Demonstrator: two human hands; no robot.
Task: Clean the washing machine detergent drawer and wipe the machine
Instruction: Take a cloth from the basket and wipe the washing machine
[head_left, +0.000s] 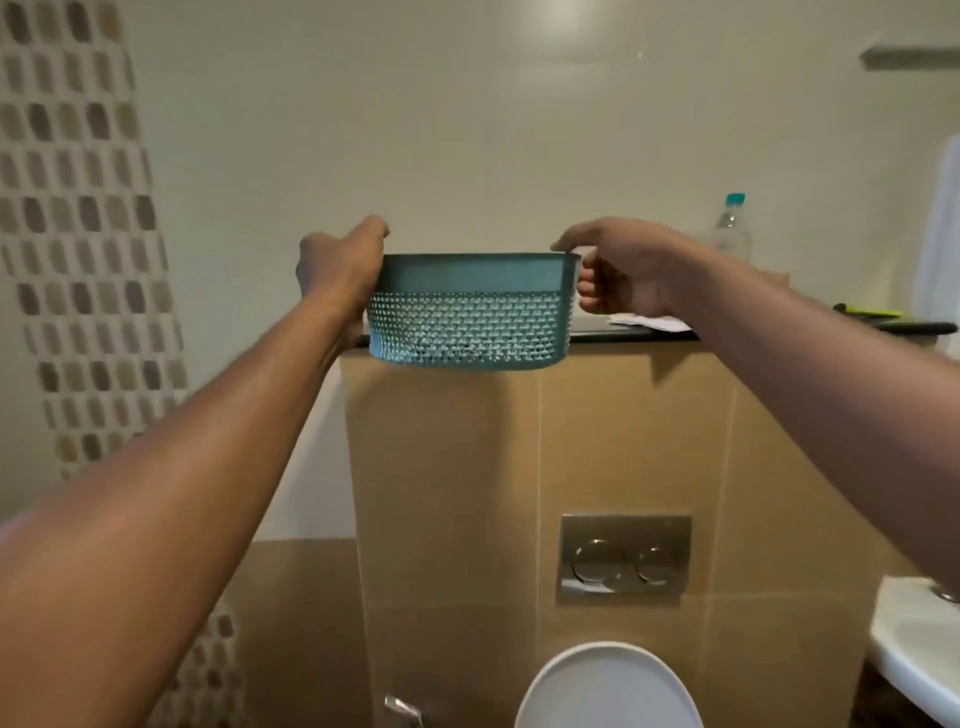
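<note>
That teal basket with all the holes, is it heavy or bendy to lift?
Probably light: the teal basket has walls full of holes, and the left hand and right hand hold it by its ends alone. Likely fairly stiff: its rim looks straight, with no sag. Its contents are hidden, so weight is uncertain.

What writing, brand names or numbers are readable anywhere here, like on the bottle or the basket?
None can be read.
Water bottle: label too blurred to read.
Papers on the ledge: too small and blurred.
Teal basket, gripped by the left hand and right hand: woven pattern only, no lettering shows.
Flush plate: no marking legible.
</note>
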